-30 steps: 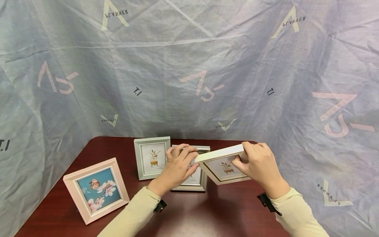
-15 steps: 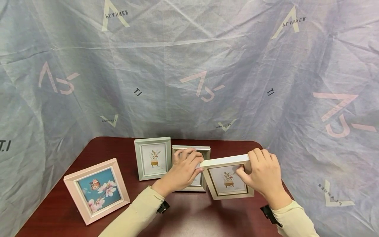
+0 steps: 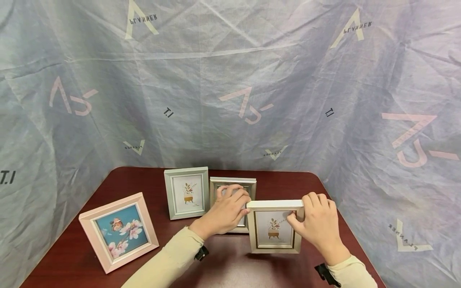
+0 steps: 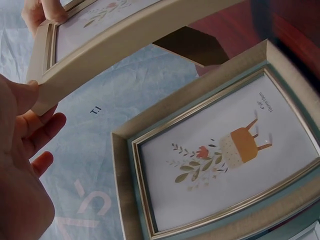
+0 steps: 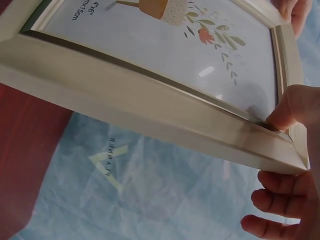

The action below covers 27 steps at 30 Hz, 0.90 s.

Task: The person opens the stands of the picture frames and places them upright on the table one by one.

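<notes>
Both hands hold a cream picture frame (image 3: 275, 250) upright by its top corners, its vase-and-flowers print facing the head camera. My left hand (image 3: 224, 210) pinches its left corner; in the left wrist view the thumb (image 4: 22, 95) lies at the edge with fingers behind. At the opposite corner my right hand (image 3: 318, 220) grips, the thumb (image 5: 295, 102) over the front and the other fingers behind. A brown stand leg (image 4: 195, 45) sticks out at the back of the frame. Behind my left hand stands a silver picture frame (image 3: 233, 181), partly covered by that hand.
A pale green picture frame (image 3: 187, 194) stands left of the silver one. Nearer on the left is a pink picture frame (image 3: 120, 234) with a blossom picture. Grey printed cloth (image 3: 230, 80) surrounds the dark red table (image 3: 144, 180) at the back and sides.
The cream frame has swung from a tilt to upright and come lower and nearer. Both hands moved down with it, keeping hold of its corners. The other frames stay put.
</notes>
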Each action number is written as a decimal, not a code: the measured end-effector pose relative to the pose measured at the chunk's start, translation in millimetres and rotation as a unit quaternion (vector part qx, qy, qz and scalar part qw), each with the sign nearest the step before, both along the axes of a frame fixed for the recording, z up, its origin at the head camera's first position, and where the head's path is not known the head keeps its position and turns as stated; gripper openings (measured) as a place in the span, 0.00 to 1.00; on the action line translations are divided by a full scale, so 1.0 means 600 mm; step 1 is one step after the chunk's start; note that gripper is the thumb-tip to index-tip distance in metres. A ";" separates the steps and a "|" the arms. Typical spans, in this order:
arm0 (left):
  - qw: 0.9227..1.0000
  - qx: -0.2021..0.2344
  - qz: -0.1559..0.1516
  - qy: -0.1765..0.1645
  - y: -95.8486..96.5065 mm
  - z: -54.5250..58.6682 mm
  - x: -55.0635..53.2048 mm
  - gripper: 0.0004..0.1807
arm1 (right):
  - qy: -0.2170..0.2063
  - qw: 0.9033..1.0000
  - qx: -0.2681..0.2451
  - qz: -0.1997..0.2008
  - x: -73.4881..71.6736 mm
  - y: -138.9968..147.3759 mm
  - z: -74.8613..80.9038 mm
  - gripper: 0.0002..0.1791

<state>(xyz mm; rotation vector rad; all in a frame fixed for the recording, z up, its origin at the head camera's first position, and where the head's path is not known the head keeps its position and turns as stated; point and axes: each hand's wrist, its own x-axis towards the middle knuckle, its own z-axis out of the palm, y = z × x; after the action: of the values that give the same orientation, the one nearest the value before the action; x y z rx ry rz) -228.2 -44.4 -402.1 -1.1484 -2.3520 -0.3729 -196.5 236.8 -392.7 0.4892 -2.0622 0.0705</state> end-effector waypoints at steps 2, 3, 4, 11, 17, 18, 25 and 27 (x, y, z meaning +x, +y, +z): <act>1.000 -0.002 0.000 0.002 0.002 -0.003 -0.002 0.10 | -0.002 1.000 -0.005 -0.003 0.000 0.000 -0.006 0.21; 1.000 -0.003 -0.001 0.002 0.002 -0.004 -0.003 0.09 | -0.002 1.000 -0.008 -0.004 0.000 0.000 -0.009 0.21; 1.000 -0.005 -0.001 0.003 0.003 -0.005 -0.004 0.09 | -0.002 1.000 -0.011 -0.003 0.000 -0.001 -0.012 0.21; 1.000 -0.016 -0.004 -0.027 0.011 -0.011 -0.009 0.10 | -0.031 0.999 -0.029 -0.013 0.004 0.002 -0.031 0.22; 0.999 -0.036 0.003 -0.039 0.018 -0.018 -0.013 0.11 | -0.054 0.997 -0.044 -0.019 0.008 0.008 -0.048 0.20; 0.998 -0.042 0.007 -0.040 0.019 -0.019 -0.013 0.11 | -0.056 0.997 -0.046 -0.020 0.008 0.008 -0.050 0.20; 0.997 -0.054 0.017 -0.047 0.026 -0.027 -0.015 0.11 | -0.084 0.994 -0.061 -0.029 0.011 0.011 -0.062 0.19; 0.997 -0.054 0.020 -0.045 0.029 -0.029 -0.016 0.11 | -0.094 0.993 -0.064 -0.035 0.012 0.012 -0.064 0.19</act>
<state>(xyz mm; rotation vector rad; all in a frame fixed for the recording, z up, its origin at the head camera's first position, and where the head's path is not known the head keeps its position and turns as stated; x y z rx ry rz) -238.1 -27.2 -419.5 -1.1547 -2.4960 -0.2923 -189.2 244.0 -431.1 0.3426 -2.2404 0.2123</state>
